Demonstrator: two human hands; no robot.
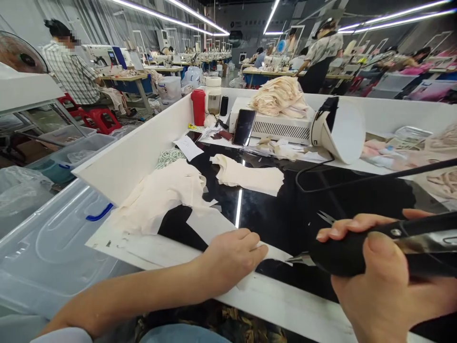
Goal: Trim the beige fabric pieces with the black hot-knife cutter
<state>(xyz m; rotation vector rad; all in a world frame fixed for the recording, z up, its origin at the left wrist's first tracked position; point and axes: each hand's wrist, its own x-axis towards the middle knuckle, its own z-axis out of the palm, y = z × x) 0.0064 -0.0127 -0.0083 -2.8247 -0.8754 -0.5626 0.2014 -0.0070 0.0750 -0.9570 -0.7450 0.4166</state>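
Two grips were set: left hand (pixel 233 259) clenched on pale sheet (pixel 209 224), right hand (pixel 383 283) around black-handled tool (pixel 341 255).
The sheet appeared light and flexible; its edge suited holding.

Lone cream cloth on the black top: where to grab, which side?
I'd pinch the cloth at the near corner of its right end, coming from the near side and above. It lies low on the black top, so an edge is likely the best grip, and nothing covers that end.
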